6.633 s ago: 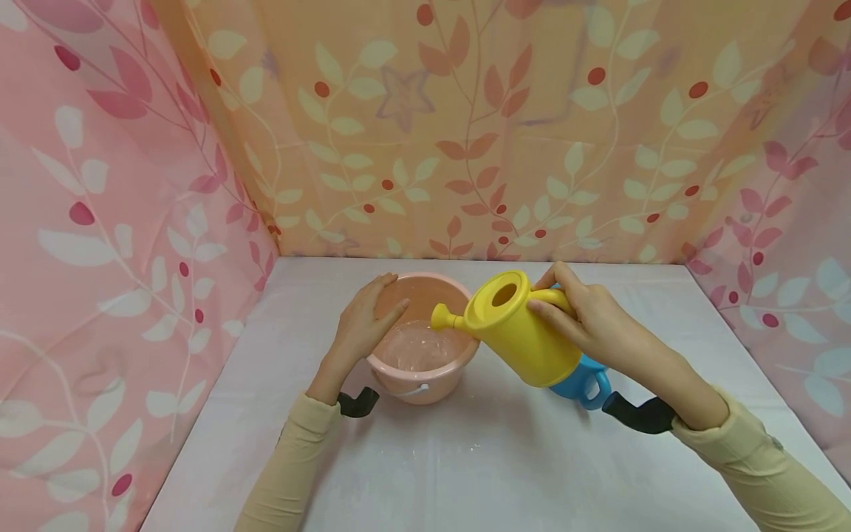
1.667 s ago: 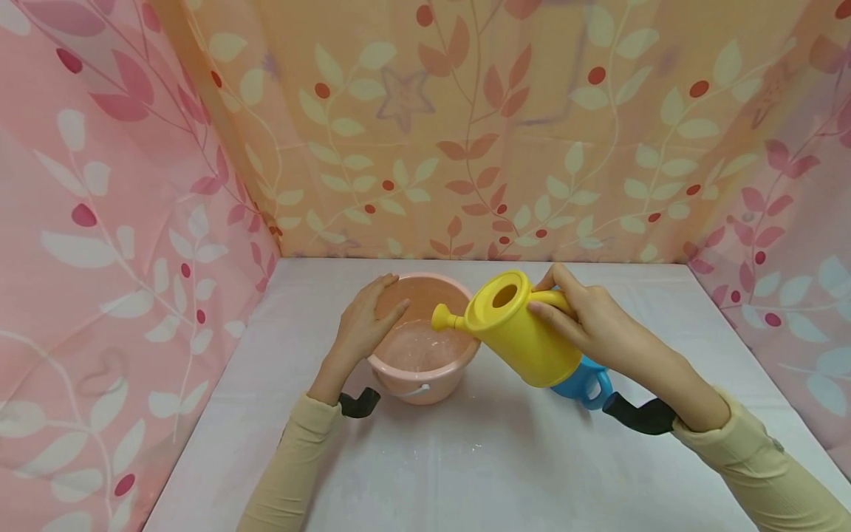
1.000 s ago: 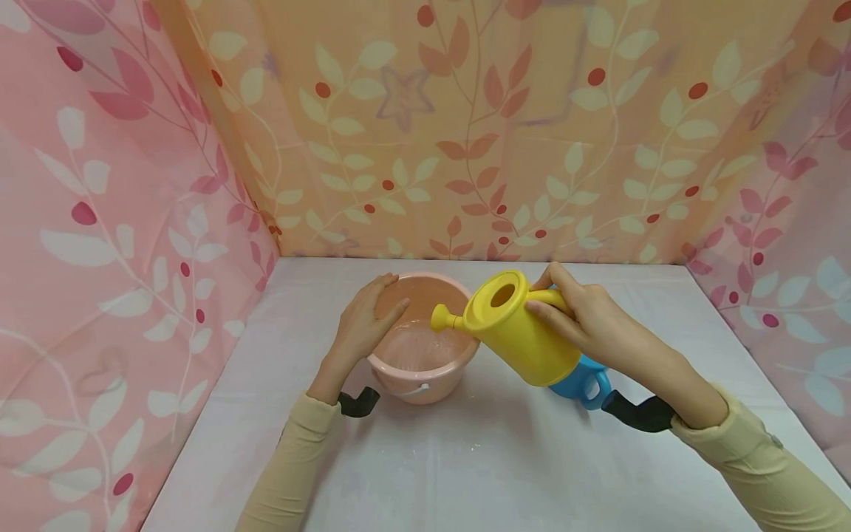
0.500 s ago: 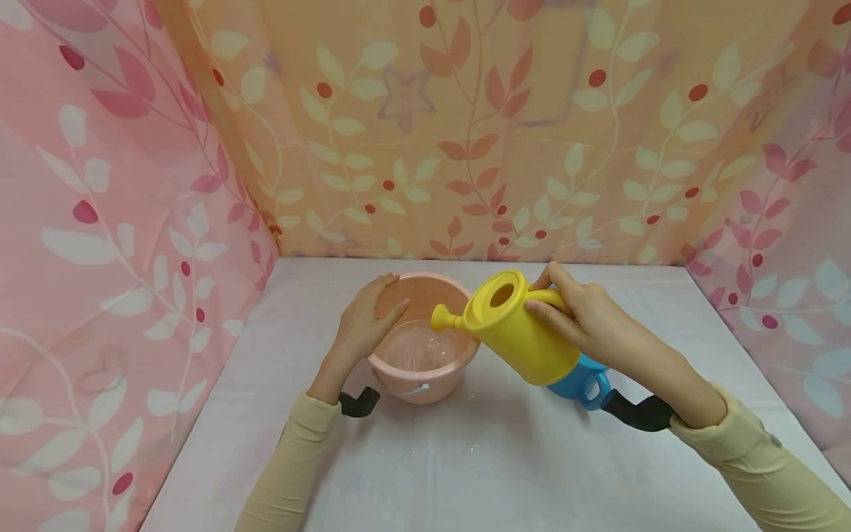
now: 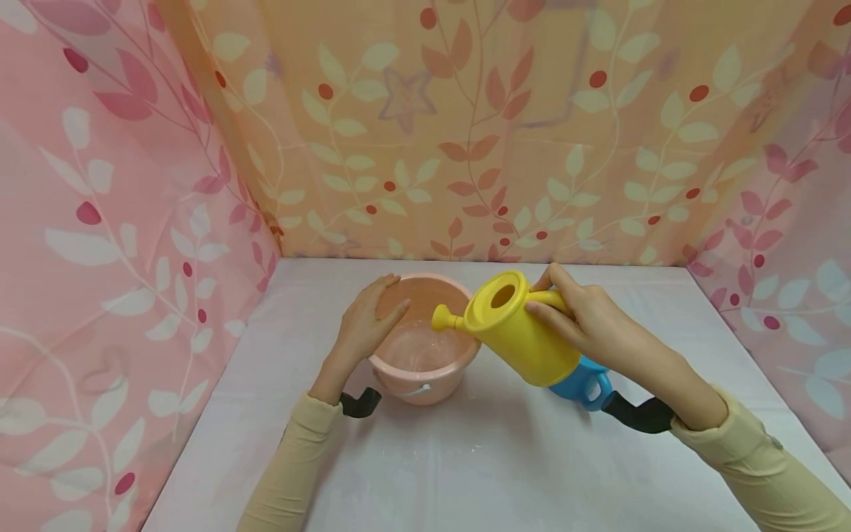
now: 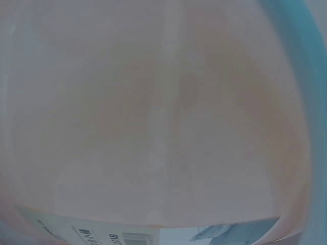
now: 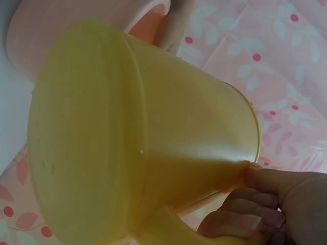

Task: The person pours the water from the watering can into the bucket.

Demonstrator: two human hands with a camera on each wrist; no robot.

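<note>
My right hand (image 5: 585,310) grips the handle of a yellow watering can (image 5: 532,340) and holds it raised and tilted left. Its small spout head reaches over a pink bucket (image 5: 422,384) with a white handle. Water (image 5: 419,347) glints at the bottom of the bucket; a stream is hard to make out. My left hand (image 5: 366,318) rests on the bucket's left rim, fingers fairly straight and thumb over the inside. In the right wrist view the watering can (image 7: 194,112) fills most of the frame, fingers round its handle. The left wrist view shows a blurred pale pink surface and a label (image 6: 102,232).
A blue cup-like thing with a handle (image 5: 592,388) stands behind and below the watering can, partly hidden. Drops (image 5: 475,447) lie on the white tabletop (image 5: 452,480). Floral cloth (image 5: 465,133) walls in the back and both sides.
Both hands, the watering can and the bucket stay nearly where they were. Only the ripples and glints on the water in the bucket differ from frame to frame.
</note>
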